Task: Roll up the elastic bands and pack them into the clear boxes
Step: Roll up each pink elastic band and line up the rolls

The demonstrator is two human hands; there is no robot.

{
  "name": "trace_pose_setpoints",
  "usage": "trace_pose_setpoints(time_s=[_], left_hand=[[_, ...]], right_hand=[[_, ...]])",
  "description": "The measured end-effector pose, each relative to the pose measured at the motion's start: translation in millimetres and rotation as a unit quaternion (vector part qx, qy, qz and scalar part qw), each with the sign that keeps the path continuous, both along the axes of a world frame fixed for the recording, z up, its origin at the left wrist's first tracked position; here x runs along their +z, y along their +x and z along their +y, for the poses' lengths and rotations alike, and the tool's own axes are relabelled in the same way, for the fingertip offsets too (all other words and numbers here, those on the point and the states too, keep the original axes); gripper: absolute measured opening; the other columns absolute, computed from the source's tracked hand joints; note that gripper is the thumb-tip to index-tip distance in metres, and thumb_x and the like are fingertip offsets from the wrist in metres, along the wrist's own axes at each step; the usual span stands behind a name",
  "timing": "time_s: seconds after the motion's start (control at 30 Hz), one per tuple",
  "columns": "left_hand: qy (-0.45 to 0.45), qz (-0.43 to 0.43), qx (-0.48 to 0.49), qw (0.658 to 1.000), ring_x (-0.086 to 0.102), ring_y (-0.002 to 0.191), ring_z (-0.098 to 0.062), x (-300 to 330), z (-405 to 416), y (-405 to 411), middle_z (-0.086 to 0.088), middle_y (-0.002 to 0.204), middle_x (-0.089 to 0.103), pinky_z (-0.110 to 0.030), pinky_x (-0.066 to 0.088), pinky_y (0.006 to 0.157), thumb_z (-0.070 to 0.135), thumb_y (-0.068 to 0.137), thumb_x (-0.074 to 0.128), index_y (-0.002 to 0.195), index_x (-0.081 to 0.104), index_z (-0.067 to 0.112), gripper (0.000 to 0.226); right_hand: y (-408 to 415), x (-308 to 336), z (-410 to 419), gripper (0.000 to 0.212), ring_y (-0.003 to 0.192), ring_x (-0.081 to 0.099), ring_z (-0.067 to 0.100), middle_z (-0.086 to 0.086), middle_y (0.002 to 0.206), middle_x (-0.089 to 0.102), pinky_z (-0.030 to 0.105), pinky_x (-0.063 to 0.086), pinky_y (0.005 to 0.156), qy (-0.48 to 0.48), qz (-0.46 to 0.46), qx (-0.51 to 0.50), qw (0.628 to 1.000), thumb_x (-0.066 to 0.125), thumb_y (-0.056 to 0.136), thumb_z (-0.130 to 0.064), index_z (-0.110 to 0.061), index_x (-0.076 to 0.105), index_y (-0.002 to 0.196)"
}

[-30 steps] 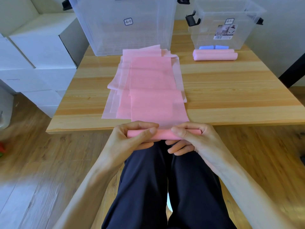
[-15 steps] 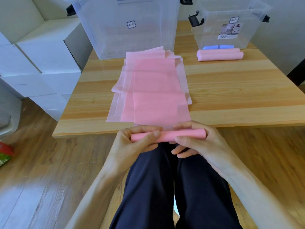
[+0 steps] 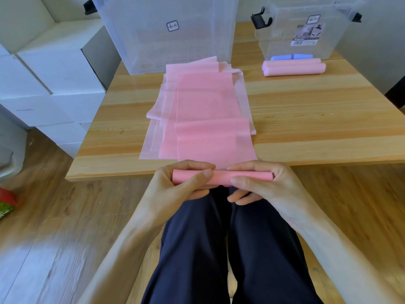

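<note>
Rolling is the step in hand: my left hand [image 3: 175, 189] and right hand [image 3: 263, 185] each pinch an end of the pink roll [image 3: 221, 177], held just off the near edge of the table [image 3: 317, 119]. Its loose tail runs onto the heap of pink bands [image 3: 203, 110] there. Next I judge I must keep winding evenly, drawing that tail in without skewing. Beyond stand the large clear box [image 3: 166, 34] and small clear box [image 3: 306, 34], with finished rolls [image 3: 293, 68] before the latter. Nothing blocks my reach.
</note>
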State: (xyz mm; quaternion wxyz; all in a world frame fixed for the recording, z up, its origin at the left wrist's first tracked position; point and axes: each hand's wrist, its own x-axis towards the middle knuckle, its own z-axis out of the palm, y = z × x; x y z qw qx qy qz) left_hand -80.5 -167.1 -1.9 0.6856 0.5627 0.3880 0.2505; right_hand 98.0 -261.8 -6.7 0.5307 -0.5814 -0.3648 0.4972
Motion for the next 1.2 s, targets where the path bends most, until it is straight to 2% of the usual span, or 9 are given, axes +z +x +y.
trace_pose_setpoints(time_s=[0.1, 0.2, 0.43, 0.57, 0.67, 0.77, 0.9, 1.07, 1.2], left_hand=[[-0.013, -0.031, 0.019, 0.999, 0.073, 0.096, -0.016, -1.7, -0.7, 1.8, -0.007, 0.097, 0.077, -0.020, 0.058, 0.074, 0.028, 0.076, 0.068, 0.095, 0.077, 0.014, 0.025], [-0.009, -0.029, 0.044, 0.999, 0.075, 0.091, -0.018, -2.9, -1.8, 2.8, -0.006, 0.092, 0.077, -0.019, 0.058, 0.068, 0.029, 0.073, 0.070, 0.089, 0.077, 0.014, 0.023], [0.009, -0.021, 0.003, 1.000, 0.075, 0.091, -0.017, 0.6, -0.4, 1.2, -0.004, 0.092, 0.078, -0.023, 0.059, 0.072, 0.025, 0.076, 0.067, 0.098, 0.075, 0.011, 0.028], [0.014, -0.004, 0.004, 1.000, 0.076, 0.087, -0.020, 2.1, 0.9, 1.6, -0.007, 0.090, 0.078, -0.020, 0.058, 0.069, 0.030, 0.079, 0.065, 0.100, 0.074, 0.010, 0.030], [0.013, -0.011, -0.015, 1.000, 0.075, 0.091, -0.020, 3.1, 0.7, 0.5, -0.008, 0.093, 0.078, -0.022, 0.059, 0.072, 0.027, 0.078, 0.066, 0.103, 0.074, 0.012, 0.030], [0.019, -0.015, 0.000, 1.000, 0.075, 0.090, -0.020, 1.4, 1.5, 0.2, -0.007, 0.092, 0.078, -0.023, 0.060, 0.073, 0.025, 0.075, 0.069, 0.099, 0.075, 0.011, 0.028], [0.015, -0.007, 0.010, 1.000, 0.076, 0.088, -0.019, -0.1, 2.7, 1.0, -0.007, 0.090, 0.078, -0.021, 0.058, 0.069, 0.028, 0.077, 0.067, 0.096, 0.075, 0.011, 0.027], [0.016, -0.025, 0.018, 0.999, 0.073, 0.094, -0.013, -2.8, 1.6, 0.7, 0.000, 0.097, 0.077, -0.020, 0.058, 0.070, 0.028, 0.074, 0.068, 0.084, 0.081, 0.021, 0.017], [0.016, -0.012, 0.026, 0.999, 0.073, 0.094, -0.014, -2.9, 2.5, 1.0, -0.001, 0.095, 0.078, -0.020, 0.058, 0.070, 0.031, 0.076, 0.067, 0.086, 0.080, 0.019, 0.020]], right_hand=[[-0.5, 0.8, -0.4, 0.027, 0.072, 0.075, 0.030, 0.013, 0.088, 0.077, 0.027, 0.060, 0.060, -0.008, 0.009, -0.001, 1.000, 0.070, 0.080, -0.025, -0.011, 0.076, 0.103], [-1.3, 0.9, 0.1, 0.031, 0.075, 0.075, 0.030, 0.012, 0.091, 0.077, 0.029, 0.061, 0.063, -0.001, 0.016, 0.002, 1.000, 0.074, 0.076, -0.021, -0.012, 0.074, 0.106], [-0.7, 2.1, 1.7, 0.031, 0.069, 0.074, 0.032, 0.017, 0.081, 0.075, 0.028, 0.060, 0.058, -0.005, 0.020, -0.018, 1.000, 0.070, 0.077, -0.033, -0.013, 0.076, 0.100], [1.1, 2.4, 3.4, 0.031, 0.075, 0.075, 0.029, 0.015, 0.086, 0.076, 0.028, 0.060, 0.063, 0.004, 0.007, -0.003, 1.000, 0.074, 0.076, -0.023, -0.015, 0.074, 0.106], [2.2, 2.3, 4.0, 0.026, 0.071, 0.075, 0.031, 0.013, 0.084, 0.076, 0.028, 0.060, 0.059, 0.001, 0.008, -0.016, 1.000, 0.071, 0.077, -0.028, -0.012, 0.077, 0.097], [1.8, 3.4, 4.0, 0.032, 0.071, 0.075, 0.032, 0.015, 0.083, 0.076, 0.028, 0.060, 0.059, -0.009, 0.017, -0.007, 1.000, 0.071, 0.076, -0.032, -0.013, 0.076, 0.100], [1.6, 3.1, 3.3, 0.031, 0.074, 0.075, 0.029, 0.012, 0.087, 0.077, 0.027, 0.061, 0.062, -0.002, 0.010, 0.013, 1.000, 0.073, 0.077, -0.020, -0.012, 0.074, 0.107], [0.7, 4.2, 1.9, 0.028, 0.069, 0.074, 0.032, 0.015, 0.082, 0.076, 0.029, 0.060, 0.059, -0.015, -0.001, 0.009, 1.000, 0.070, 0.080, -0.029, -0.010, 0.076, 0.099], [0.3, 3.5, 2.4, 0.033, 0.074, 0.075, 0.030, 0.013, 0.088, 0.076, 0.030, 0.061, 0.063, -0.008, 0.008, 0.006, 1.000, 0.072, 0.079, -0.019, -0.011, 0.071, 0.110]])
